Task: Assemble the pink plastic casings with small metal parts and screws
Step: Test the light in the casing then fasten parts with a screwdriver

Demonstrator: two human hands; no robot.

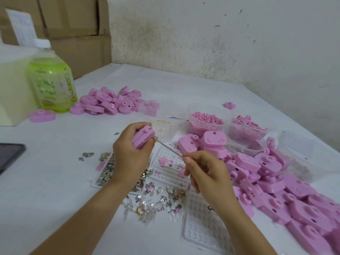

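**Left hand grips a casing, right hand works a thin tool**

The big heap of pink casings [294, 196] on the white table [55, 190] runs off the right and bottom edges. A dark flat device [9, 157] is cut by the left edge. The loose metal parts [158, 201] are too small and blurred to tell apart.

2 clear tubs [195, 129] hold small pink pieces. A clear tray [94, 182] of metal bits is partly hidden by the left wrist.

Cardboard boxes [73, 24], a green bottle [51, 80] and a smaller casing pile [108, 101] stand behind.

The left hand [132, 153] grips 1 pink casing [144, 138] above the trays. The right hand [204, 172] pinches a thin metal tool [169, 149], its tip at that casing's edge.
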